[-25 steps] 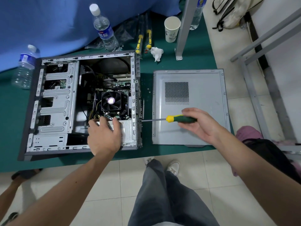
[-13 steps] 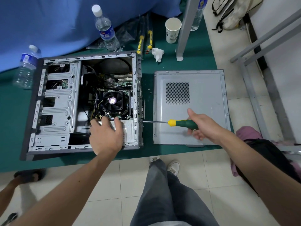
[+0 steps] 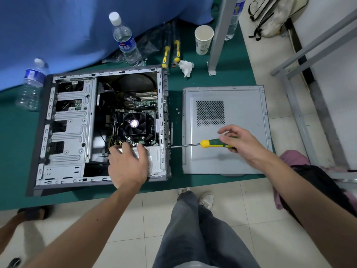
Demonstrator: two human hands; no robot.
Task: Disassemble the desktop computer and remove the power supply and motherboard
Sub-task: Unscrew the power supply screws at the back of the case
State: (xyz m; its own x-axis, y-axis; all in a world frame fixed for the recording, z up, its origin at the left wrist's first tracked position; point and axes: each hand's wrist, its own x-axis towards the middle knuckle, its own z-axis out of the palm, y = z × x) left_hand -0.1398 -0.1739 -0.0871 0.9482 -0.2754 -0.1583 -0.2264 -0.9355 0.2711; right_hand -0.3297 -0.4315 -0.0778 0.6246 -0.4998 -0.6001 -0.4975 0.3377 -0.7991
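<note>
Pressing my left hand (image 3: pixel 127 165) flat on the power supply (image 3: pixel 152 158) in the case's near corner, my right grip (image 3: pixel 240 143) pinches the screwdriver (image 3: pixel 210 143). Probably heavy, rigid; lift by its sides.

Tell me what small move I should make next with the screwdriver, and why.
Probably keep turning the screwdriver: its tip sits at the rear edge of the case, the right hand pinches the handle, and the left hand rests on the power supply, which is not yet out.

Tiled floor (image 3: pixel 241 219) (pale), green table (image 3: pixel 222 74).
</note>
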